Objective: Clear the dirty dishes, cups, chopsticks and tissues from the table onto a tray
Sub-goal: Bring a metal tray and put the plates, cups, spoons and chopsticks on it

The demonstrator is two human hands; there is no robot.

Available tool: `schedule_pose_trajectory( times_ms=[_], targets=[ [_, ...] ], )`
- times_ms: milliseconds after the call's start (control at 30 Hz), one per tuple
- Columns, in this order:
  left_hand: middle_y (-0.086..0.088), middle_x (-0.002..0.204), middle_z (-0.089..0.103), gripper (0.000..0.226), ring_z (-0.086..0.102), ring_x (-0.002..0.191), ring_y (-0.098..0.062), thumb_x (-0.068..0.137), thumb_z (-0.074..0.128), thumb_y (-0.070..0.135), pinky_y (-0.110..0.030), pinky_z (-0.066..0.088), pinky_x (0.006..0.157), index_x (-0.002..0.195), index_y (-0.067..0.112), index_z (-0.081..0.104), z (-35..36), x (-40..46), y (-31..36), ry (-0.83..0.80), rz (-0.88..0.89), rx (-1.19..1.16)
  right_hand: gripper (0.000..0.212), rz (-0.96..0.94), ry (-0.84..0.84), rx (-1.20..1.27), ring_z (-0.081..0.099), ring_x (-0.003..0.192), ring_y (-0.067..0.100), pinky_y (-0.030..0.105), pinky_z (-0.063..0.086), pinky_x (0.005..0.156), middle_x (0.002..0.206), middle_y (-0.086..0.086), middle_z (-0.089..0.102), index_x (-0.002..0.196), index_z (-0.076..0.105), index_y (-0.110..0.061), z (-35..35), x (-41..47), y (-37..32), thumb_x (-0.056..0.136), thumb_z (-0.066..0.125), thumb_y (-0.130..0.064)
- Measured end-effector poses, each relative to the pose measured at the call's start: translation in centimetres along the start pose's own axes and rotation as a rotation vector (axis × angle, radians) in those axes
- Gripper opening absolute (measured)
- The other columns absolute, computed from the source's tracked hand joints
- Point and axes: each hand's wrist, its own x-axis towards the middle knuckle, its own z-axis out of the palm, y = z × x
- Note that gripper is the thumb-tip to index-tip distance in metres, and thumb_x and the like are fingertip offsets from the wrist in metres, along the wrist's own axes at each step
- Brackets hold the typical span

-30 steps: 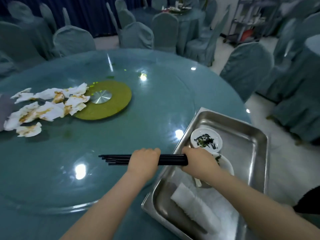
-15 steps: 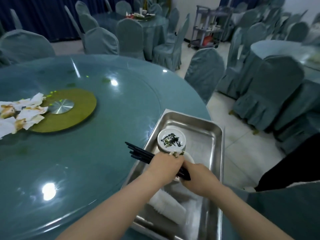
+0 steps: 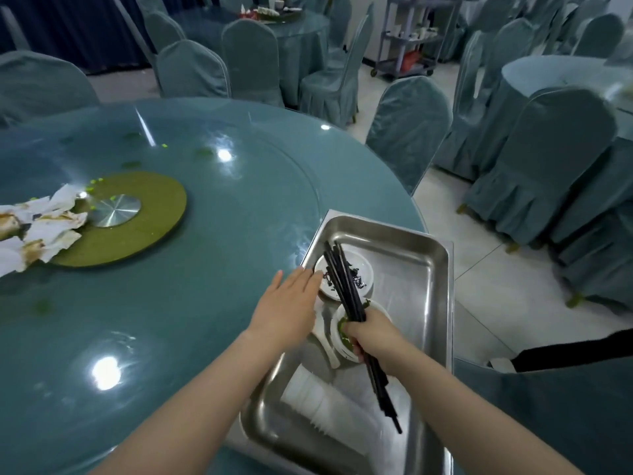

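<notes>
We see the bundle of black chopsticks (image 3: 346,286) at lower centre-right of the frame, gripped in the right hand (image 3: 371,332), whose fingers curl tightly round the middle of the sticks. One end of the bundle reaches up over a small white dish (image 3: 363,270) with dark scraps on it; the other end runs down past the wrist toward the lower right. Just below the fist sits a white bowl (image 3: 337,332) smeared with green, and a white spoon (image 3: 323,332) lies beside it on the left.

All of this is inside the steel tray (image 3: 442,269), which rests on the near right edge of the table (image 3: 212,269); its right rim hangs at or past the table's edge, though we cannot tell by how much. A stack of white cups (image 3: 325,402) lies on its side in the lower part of the tray. The upper right part of the tray floor is bare metal.

The left hand (image 3: 291,299) is spread flat with straight fingers, hovering over the tray's left rim beside the small dish, holding nothing.

Farther out, at middle left, soiled tissues (image 3: 37,228) lie heaped on the glass, overlapping the edge of an olive-green disc (image 3: 147,221) with a metal hub. A broad stretch of glossy teal glass lies between tissues and tray. Covered chairs (image 3: 407,128) ring the table's far edge.
</notes>
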Motion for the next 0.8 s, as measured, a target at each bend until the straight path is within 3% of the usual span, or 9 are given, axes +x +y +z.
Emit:
schedule_pose_trajectory(
  times_ms=[133, 400, 567, 800],
  targets=[
    [0.001, 0.158, 0.016, 0.068, 0.009, 0.146, -0.017, 0.094, 0.044, 0.03, -0.039, 0.004, 0.118, 0.15, 0.017, 0.008, 0.4, -1.2, -3.0, -0.047, -0.077, -0.026, 0.025, 0.139, -0.028, 0.252, 0.042, 0.042, 0.018, 0.025, 0.037, 0.042, 0.056, 0.01, 0.044, 0.065, 0.046, -0.007, 2.0, 2.3, -1.5, 0.089, 0.051, -0.002],
    [0.001, 0.158, 0.016, 0.07, 0.009, 0.146, -0.016, 0.094, 0.046, 0.034, -0.037, 0.005, 0.118, 0.151, 0.018, 0.008, 1.8, -3.5, -7.7, -0.117, -0.175, -0.072, 0.016, 0.225, -0.012, 0.354, 0.05, 0.049, 0.021, 0.026, 0.044, 0.042, 0.061, 0.013, 0.046, 0.077, 0.047, -0.002, 7.9, 7.0, -2.8, 0.089, 0.044, 0.008],
    [0.002, 0.158, 0.017, 0.07, 0.009, 0.146, -0.015, 0.093, 0.049, 0.035, -0.036, 0.003, 0.118, 0.15, 0.021, 0.011, 2.4, -5.1, -9.5, -0.132, -0.198, -0.149, 0.016, 0.28, 0.058, 0.358, 0.052, 0.05, 0.025, 0.029, 0.045, 0.046, 0.071, 0.018, 0.051, 0.078, 0.049, 0.0, 10.1, 9.5, -2.5, 0.083, 0.045, 0.014],
    [-0.003, 0.154, 0.029, 0.066, 0.019, 0.144, -0.016, 0.094, 0.049, 0.034, -0.032, 0.007, 0.117, 0.149, 0.02, 0.016, 2.6, -5.7, -10.8, -0.103, -0.3, -0.264, 0.016, 0.294, 0.072, 0.282, 0.048, 0.046, 0.023, 0.028, 0.041, 0.044, 0.063, 0.015, 0.047, 0.079, 0.045, -0.003, 9.8, 11.5, -2.4, 0.089, 0.037, 0.007]
  ],
)
